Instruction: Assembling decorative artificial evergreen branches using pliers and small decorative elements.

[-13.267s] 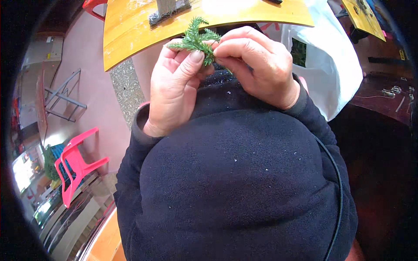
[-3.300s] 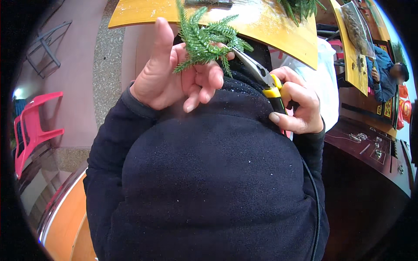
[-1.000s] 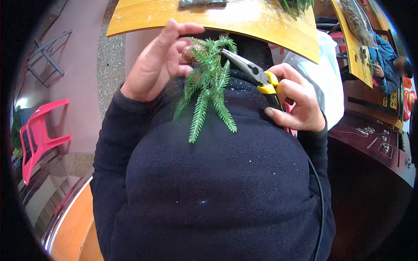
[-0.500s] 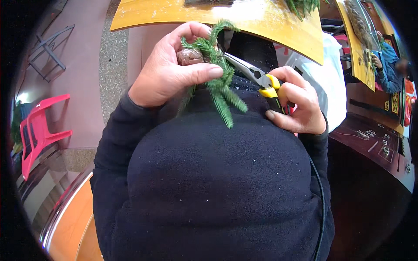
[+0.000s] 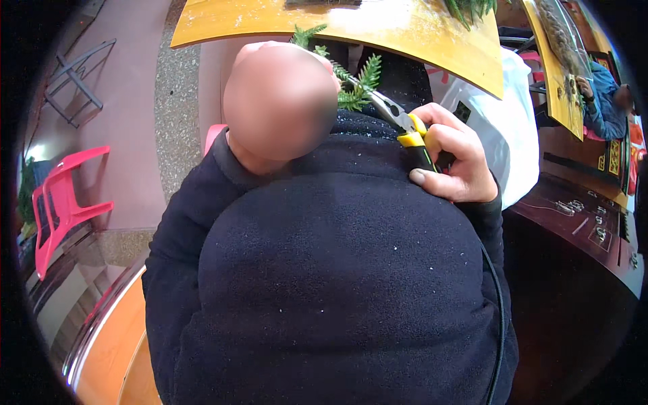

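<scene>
My left hand [image 5: 278, 104] is raised at the upper middle, closed around a green fir-like sprig [image 5: 366, 81]. Needled tips of the sprig stick out above and to the right of the hand; a blur covers much of the hand, and its fingers are mostly hidden. In my right hand [image 5: 462, 152] is a pair of long-nose pliers [image 5: 387, 108] with yellow and black handles. The pliers' metal jaws point up and left, passing close to the sprig. Where their tips end, and whether they grip anything, cannot be made out.
A yellow wooden table [image 5: 405, 40] with white flecks stands ahead, with more green sprigs [image 5: 469, 10] at its far right. A white plastic bag [image 5: 509, 128] hangs at the right. Left are a pink chair [image 5: 61, 209] and a folded grey frame [image 5: 74, 81]. Another person [image 5: 604, 101] sits far right.
My left hand has rolled over, turning the sprig with it; the round brown piece seen by the fingers before is hidden. My right hand with the pliers has shifted slightly left.
</scene>
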The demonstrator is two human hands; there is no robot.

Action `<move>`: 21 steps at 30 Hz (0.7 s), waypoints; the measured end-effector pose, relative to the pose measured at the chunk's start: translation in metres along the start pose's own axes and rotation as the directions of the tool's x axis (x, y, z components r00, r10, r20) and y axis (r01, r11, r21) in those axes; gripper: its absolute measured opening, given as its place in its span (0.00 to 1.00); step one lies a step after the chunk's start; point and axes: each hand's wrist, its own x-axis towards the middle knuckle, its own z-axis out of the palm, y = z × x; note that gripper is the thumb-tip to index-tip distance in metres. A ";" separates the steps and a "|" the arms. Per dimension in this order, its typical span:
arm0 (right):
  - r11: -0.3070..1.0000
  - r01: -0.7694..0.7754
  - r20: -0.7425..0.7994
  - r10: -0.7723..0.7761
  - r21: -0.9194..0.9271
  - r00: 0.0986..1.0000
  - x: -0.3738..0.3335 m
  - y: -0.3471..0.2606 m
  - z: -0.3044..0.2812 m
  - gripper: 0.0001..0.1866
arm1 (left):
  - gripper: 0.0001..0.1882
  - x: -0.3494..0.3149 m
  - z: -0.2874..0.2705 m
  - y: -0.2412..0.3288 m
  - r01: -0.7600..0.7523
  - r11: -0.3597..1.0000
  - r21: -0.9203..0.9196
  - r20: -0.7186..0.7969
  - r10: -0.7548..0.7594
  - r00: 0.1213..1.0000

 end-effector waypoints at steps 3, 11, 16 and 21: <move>0.999 -0.002 -0.034 0.001 -0.045 0.999 0.000 -0.001 -0.004 0.17 | 0.24 0.005 -0.001 0.000 0.213 0.951 -0.225 0.085 -0.199 0.976; 0.903 0.096 -0.078 -0.141 -0.418 0.987 0.002 -0.015 -0.009 0.16 | 0.36 -0.006 -0.020 -0.021 0.840 0.037 -0.542 0.493 -0.795 0.353; 0.798 0.121 -0.066 -0.197 -0.590 0.978 0.004 -0.019 -0.005 0.17 | 0.32 0.007 -0.014 -0.009 0.845 -0.270 -0.461 0.810 -0.517 0.277; 0.808 0.116 -0.072 -0.192 -0.578 0.979 0.004 -0.018 -0.002 0.17 | 0.26 0.010 -0.009 -0.001 0.789 -0.227 -0.571 0.748 -0.539 0.387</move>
